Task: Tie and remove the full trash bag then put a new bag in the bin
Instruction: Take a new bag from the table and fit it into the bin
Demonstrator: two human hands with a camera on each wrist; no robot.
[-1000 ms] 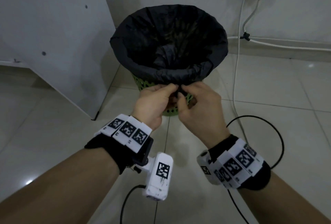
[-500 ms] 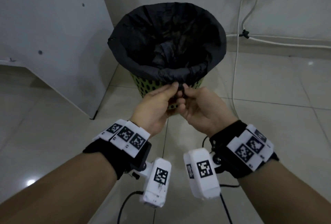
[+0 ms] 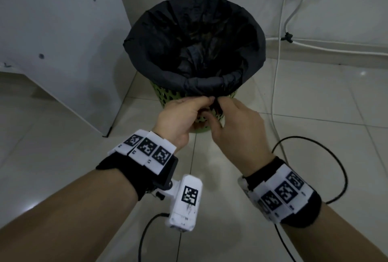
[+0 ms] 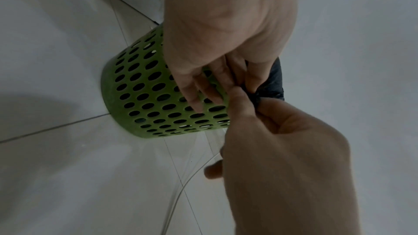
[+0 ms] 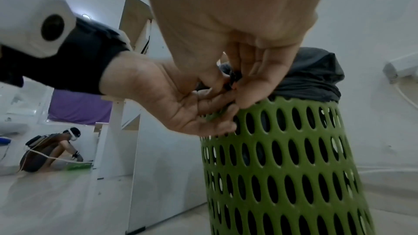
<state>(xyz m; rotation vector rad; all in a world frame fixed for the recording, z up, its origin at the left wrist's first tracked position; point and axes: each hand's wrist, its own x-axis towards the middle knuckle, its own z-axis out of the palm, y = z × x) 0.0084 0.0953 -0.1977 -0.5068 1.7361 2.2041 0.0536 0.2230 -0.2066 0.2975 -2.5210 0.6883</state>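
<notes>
Left hand: near centre, fingers curled, pinching a small gathered tuft of the black trash bag at the bin's near rim. Right hand: just beside the left, thumb and fingertips closed on the same tuft; the two hands touch. Green perforated bin: upright on the tiled floor, just beyond the hands. The bag lines the bin, its edge folded over the rim, mouth open. White cabinet panel: far left. White cables: far right, along the wall.
</notes>
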